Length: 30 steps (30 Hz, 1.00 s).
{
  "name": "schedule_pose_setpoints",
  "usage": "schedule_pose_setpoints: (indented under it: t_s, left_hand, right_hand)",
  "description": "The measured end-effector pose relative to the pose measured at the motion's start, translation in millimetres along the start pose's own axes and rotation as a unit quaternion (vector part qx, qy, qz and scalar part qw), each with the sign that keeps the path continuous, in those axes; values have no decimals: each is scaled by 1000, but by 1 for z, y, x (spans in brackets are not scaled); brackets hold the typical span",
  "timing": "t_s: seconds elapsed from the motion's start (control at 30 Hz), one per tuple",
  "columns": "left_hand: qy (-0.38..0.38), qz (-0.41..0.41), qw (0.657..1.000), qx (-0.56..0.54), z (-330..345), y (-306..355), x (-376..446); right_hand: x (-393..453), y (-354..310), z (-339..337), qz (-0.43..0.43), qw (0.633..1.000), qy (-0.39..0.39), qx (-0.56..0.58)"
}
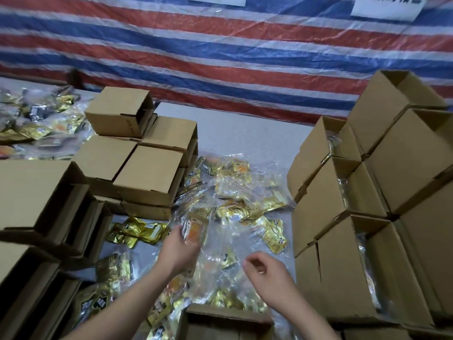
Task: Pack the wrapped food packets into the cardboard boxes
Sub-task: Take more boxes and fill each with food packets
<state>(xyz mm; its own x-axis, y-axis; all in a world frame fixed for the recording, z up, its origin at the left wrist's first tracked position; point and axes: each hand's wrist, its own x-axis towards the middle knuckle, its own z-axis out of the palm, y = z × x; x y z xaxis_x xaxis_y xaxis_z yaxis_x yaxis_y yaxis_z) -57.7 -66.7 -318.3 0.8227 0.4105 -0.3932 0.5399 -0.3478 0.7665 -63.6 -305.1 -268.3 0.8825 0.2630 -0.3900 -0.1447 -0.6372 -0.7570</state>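
The person's left hand [177,247] is reaching into the heap of wrapped food packets [232,204] spread over the grey table [245,133], and its fingers and thumb are closing round an orange-and-clear packet [196,229] standing upright at the near edge of that heap. The right hand [266,269] is hovering just to the right of the heap's near part, its fingers loosely curled inward and holding nothing; the thumb and forefinger are lying close together but are not pinching anything that can be seen.

The heap is made up of gold foil sachets inside clear plastic bags, and it is filling the strip of table between two groups of boxes. To the left of the heap, closed cardboard boxes [147,173] are sitting stacked in layers, with larger dark-sided ones [36,192] nearer the camera. To the right of the heap, open cardboard boxes [343,266] are standing in stacked rows, and clear wrapping is showing inside several of them. Directly nearer than the heap, an open box [228,320] is lying at the bottom edge of the view, between the two forearms. Beyond the heap, a red, white and blue striped tarpaulin [220,45] is hanging as a backdrop. Far left of the heap, a second pile of packets [36,123] is lying behind the closed boxes.
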Motion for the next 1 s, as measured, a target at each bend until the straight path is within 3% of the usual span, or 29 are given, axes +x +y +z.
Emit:
schedule_pose_setpoints:
  t_s: [0.17, 0.27, 0.37, 0.5, 0.57, 0.63, 0.7, 0.9, 1.0]
  left_hand:
    - [4, 116, 989, -96, -27, 94, -46]
    - [5, 160, 976, -149, -32, 131, -75]
    - [-22, 152, 965, -213, -31, 150, -90]
    - [-102, 115, 953, -262, -30, 161, -96]
    - [-67, 143, 963, -217, -28, 163, -96]
    - [-7, 207, 973, -97, -27, 162, -97]
    - [-2, 235, 970, -54, -27, 158, -97]
    - [-181, 249, 951, -41, -29, 137, -100]
    - [-239, 252, 938, 0, -36, 130, -98]
  right_hand:
    - [10, -64, -3, 27, 982, 21, 185]
    - [12, -104, -12, -5, 982, 56, 182]
    - [8, -128, -19, -41, 966, 35, 253]
    - [-6, -131, -27, -61, 910, -14, 409]
    - [-10, -126, -31, -65, 892, -42, 446]
    - [-14, -115, -35, -73, 876, -67, 472]
    - [-20, -107, -38, -70, 864, -88, 491]
    - [-25, -90, -42, -54, 868, -90, 485]
    - [-28, -79, -42, -8, 860, -137, 492]
